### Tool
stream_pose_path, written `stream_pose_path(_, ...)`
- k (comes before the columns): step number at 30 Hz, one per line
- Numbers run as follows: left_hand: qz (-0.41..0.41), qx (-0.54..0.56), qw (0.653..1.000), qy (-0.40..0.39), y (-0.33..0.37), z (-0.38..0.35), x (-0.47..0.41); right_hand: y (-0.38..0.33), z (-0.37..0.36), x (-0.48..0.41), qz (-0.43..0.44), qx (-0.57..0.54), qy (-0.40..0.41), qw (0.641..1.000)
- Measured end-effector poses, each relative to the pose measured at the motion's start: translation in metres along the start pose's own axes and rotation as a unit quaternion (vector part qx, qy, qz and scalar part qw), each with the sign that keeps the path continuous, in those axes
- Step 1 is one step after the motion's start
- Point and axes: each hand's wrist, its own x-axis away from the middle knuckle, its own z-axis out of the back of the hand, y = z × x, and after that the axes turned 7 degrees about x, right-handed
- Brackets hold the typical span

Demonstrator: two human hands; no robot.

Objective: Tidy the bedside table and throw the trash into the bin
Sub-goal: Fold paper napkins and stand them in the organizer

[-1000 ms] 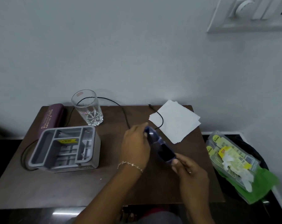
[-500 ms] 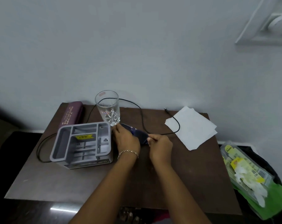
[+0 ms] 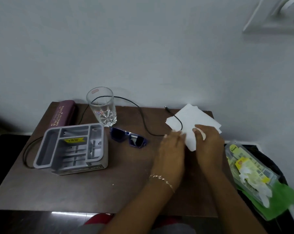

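Observation:
A white tissue lies at the back right of the brown bedside table, with the end of a black cable lying across it. My left hand pinches the tissue's left edge. My right hand holds its near right part, thumb on top. Blue sunglasses lie folded on the table, free of both hands, between a grey compartment organizer and my left hand. To the right of the table stands a bin with a black liner.
A clear drinking glass stands behind the organizer, and a maroon spectacle case lies at the back left. The cable loops round the organizer's left side. In the bin are a clear plastic pack, crumpled tissue and a green wrapper.
Both hands let go of the sunglasses, which now lie beside the organizer. The hands moved right and took hold of the white tissue.

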Motion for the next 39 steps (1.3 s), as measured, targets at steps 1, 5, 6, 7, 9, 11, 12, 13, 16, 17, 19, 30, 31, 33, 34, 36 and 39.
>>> stream_pose_path(1, -0.020, -0.026, 0.998, -0.054, 0.005, -0.010, -0.004, 0.013, -0.001, -0.012, 0.013, 0.021, -0.024, 0.999)
stream_pose_path(5, 0.009, -0.081, 0.969, -0.235, 0.015, -0.034, -0.019, 0.052, -0.001, -0.034, 0.074, 0.140, -0.113, 0.981)
stream_pose_path(6, 0.016, -0.106, 0.962, -0.250, 0.015, -0.036, -0.020, 0.056, 0.001, -0.032, 0.086, 0.156, -0.111, 0.978)
stream_pose_path(7, 0.010, -0.125, 0.958, -0.257, 0.016, -0.035, -0.018, 0.060, 0.003, -0.028, 0.102, 0.175, -0.101, 0.974)
stream_pose_path(9, 0.007, -0.120, 0.958, -0.261, 0.017, -0.028, -0.010, 0.061, 0.009, -0.015, 0.113, 0.205, -0.093, 0.968)
stream_pose_path(11, -0.023, -0.133, 0.956, -0.261, 0.014, -0.021, 0.007, 0.061, 0.016, 0.005, 0.102, 0.228, -0.093, 0.964)
stream_pose_path(12, -0.031, -0.146, 0.955, -0.257, 0.014, -0.013, 0.016, 0.060, 0.019, 0.016, 0.096, 0.241, -0.087, 0.962)
stream_pose_path(13, -0.030, -0.165, 0.948, -0.270, 0.015, -0.003, 0.024, 0.059, 0.023, 0.028, 0.095, 0.254, -0.082, 0.959)
stream_pose_path(16, -0.048, -0.161, 0.935, -0.313, 0.011, 0.013, 0.052, 0.049, 0.035, 0.065, 0.086, 0.291, -0.085, 0.949)
stream_pose_path(17, -0.062, -0.178, 0.933, -0.306, 0.009, 0.019, 0.059, 0.044, 0.039, 0.076, 0.072, 0.303, -0.097, 0.945)
stream_pose_path(19, -0.064, -0.174, 0.927, -0.325, 0.007, 0.034, 0.070, 0.034, 0.041, 0.093, 0.060, 0.329, -0.123, 0.934)
stream_pose_path(30, 0.044, -0.192, 0.905, -0.378, -0.002, 0.096, 0.101, -0.006, 0.020, 0.139, 0.149, 0.290, -0.193, 0.925)
stream_pose_path(31, 0.036, -0.205, 0.901, -0.379, -0.003, 0.101, 0.103, -0.008, 0.017, 0.137, 0.167, 0.282, -0.177, 0.928)
stream_pose_path(33, 0.043, -0.224, 0.912, -0.341, -0.010, 0.100, 0.112, -0.012, 0.010, 0.128, 0.184, 0.243, -0.138, 0.943)
stream_pose_path(34, 0.025, -0.234, 0.925, -0.299, -0.012, 0.097, 0.115, -0.015, 0.006, 0.120, 0.178, 0.211, -0.115, 0.954)
stream_pose_path(36, 0.023, -0.227, 0.932, -0.283, -0.018, 0.091, 0.117, -0.022, -0.004, 0.098, 0.164, 0.164, -0.086, 0.969)
stream_pose_path(39, -0.002, -0.214, 0.940, -0.264, -0.019, 0.091, 0.119, -0.018, -0.021, 0.070, 0.200, 0.191, -0.082, 0.957)
